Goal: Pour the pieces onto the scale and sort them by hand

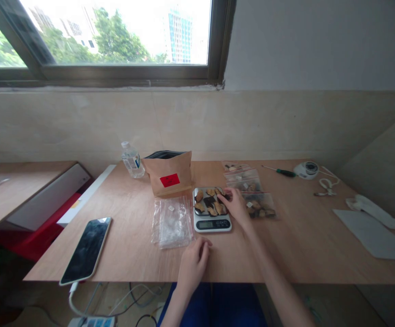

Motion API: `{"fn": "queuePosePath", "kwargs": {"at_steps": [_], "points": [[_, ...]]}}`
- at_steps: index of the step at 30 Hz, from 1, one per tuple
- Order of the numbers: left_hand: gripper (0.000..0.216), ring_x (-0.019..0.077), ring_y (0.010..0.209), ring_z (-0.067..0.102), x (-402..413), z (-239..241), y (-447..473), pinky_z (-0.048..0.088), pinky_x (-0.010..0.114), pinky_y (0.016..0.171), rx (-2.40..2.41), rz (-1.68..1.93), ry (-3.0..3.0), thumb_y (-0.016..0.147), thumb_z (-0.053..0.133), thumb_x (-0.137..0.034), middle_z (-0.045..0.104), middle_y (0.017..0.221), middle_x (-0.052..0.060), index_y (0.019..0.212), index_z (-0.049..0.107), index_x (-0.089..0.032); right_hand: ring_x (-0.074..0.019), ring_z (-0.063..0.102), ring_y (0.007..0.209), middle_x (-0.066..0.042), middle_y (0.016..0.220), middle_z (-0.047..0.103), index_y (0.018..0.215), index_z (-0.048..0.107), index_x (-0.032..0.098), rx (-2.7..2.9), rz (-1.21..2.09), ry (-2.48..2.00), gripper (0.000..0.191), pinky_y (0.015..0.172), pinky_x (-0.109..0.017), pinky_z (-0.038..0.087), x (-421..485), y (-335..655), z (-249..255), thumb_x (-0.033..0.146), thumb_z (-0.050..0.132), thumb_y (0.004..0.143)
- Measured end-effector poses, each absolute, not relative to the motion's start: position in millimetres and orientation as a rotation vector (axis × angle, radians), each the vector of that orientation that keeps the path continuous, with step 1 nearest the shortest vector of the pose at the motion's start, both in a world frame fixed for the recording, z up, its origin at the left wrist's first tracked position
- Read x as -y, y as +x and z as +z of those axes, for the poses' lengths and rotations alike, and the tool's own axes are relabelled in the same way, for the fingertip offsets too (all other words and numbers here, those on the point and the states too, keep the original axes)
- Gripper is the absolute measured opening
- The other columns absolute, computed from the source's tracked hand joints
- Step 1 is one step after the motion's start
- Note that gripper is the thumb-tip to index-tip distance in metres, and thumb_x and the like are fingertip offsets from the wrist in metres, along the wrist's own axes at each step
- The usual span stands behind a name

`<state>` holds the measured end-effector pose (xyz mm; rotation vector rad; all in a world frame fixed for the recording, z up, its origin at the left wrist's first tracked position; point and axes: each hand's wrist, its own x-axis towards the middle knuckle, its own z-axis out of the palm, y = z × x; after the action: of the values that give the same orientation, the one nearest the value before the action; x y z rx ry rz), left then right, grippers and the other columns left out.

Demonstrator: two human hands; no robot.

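Note:
A white kitchen scale (pixel 212 224) stands on the table, with several tan and dark dried pieces, which look like dried mushroom (pixel 212 205), spread over its metal plate. My right hand (pixel 235 204) reaches in from the right, its thumb and fingertips closed on a dried piece at the plate's right edge. Near the front edge of the table, my left hand (pixel 194 263) rests with loosely bent fingers and holds nothing. Clear zip bags (pixel 174 223) lie flat to the left of the scale. Behind them a brown paper pouch (pixel 156 181) with a red label stands with its top open.
Zip bags of dried pieces (pixel 260 206) lie right of the scale. A water bottle (pixel 133 161) stands back left; a phone (pixel 87 250) on a cable lies front left. Farther right are a screwdriver (pixel 286 173), a white dome camera (pixel 307 170) and a white sheet (pixel 374 234).

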<state>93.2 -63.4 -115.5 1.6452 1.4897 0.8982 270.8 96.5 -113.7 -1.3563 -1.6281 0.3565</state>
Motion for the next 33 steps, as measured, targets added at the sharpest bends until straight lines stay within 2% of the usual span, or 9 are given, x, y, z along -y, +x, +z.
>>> {"fn": "queuePosePath", "kwargs": {"at_steps": [5, 12, 19, 33], "points": [[0.027, 0.0185, 0.078, 0.061, 64, -115, 93, 0.042, 0.027, 0.071, -1.492, 0.911, 1.645, 0.091, 0.034, -0.031, 0.064, 0.081, 0.004, 0.088, 0.058, -0.020, -0.0214, 0.059, 0.081, -0.012, 0.092, 0.059, 0.093, 0.056, 0.017, 1.543, 0.375, -1.337, 0.040, 0.076, -0.037, 0.050, -87, 279, -116, 0.051, 0.037, 0.089], [0.029, 0.0189, 0.079, 0.061, 63, -113, 93, 0.043, 0.029, 0.072, -1.487, 0.920, 1.626, 0.091, 0.032, -0.032, 0.065, 0.082, 0.004, 0.088, 0.059, -0.021, -0.0218, 0.057, 0.081, -0.010, 0.089, 0.061, 0.088, 0.061, 0.018, 1.560, 0.376, -1.400, 0.033, 0.069, -0.035, 0.048, -52, 300, -128, 0.041, 0.038, 0.089], [0.029, 0.0188, 0.078, 0.061, 64, -112, 94, 0.043, 0.029, 0.071, -1.493, 0.946, 1.644, 0.091, 0.033, -0.033, 0.065, 0.079, 0.004, 0.087, 0.059, -0.021, -0.0240, 0.053, 0.091, -0.010, 0.090, 0.057, 0.087, 0.063, 0.018, 1.550, 0.119, -1.407, 0.025, 0.085, -0.043, 0.043, -26, 304, -140, 0.030, 0.041, 0.088], [0.028, 0.0184, 0.078, 0.061, 64, -113, 94, 0.042, 0.029, 0.071, -1.489, 0.920, 1.643, 0.092, 0.032, -0.032, 0.065, 0.080, 0.004, 0.088, 0.058, -0.020, -0.0251, 0.052, 0.095, -0.011, 0.094, 0.054, 0.096, 0.063, 0.019, 1.595, 0.059, -1.455, 0.025, 0.086, -0.045, 0.043, -25, 304, -149, 0.026, 0.041, 0.087]]}}
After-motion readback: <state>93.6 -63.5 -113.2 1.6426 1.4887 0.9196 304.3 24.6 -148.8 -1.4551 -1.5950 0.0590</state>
